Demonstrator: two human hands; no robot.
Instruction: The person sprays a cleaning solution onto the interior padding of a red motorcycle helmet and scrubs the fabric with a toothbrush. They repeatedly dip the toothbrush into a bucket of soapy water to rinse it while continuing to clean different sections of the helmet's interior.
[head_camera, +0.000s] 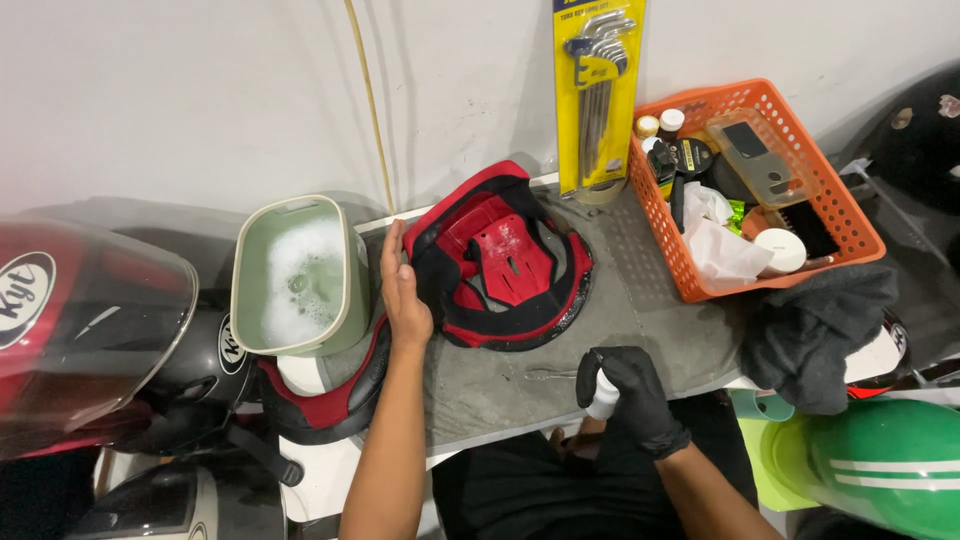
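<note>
A red and black helmet liner pad (505, 265) lies on a grey cloth (640, 320) over the table. My bare left hand (403, 295) rests flat against the pad's left edge, fingers together and straight, next to a pale green tub (345, 275) of soapy water. My right hand (635, 395), in a black glove, is closed around a small white bottle (603, 398) near the table's front edge.
An orange basket (850, 215) of small bottles, tissue and tools stands at the back right, with a dark cloth (815, 335) in front of it. A yellow pack of hex keys (598, 90) leans on the wall. Helmets sit at left (90, 330) and lower right (880, 465).
</note>
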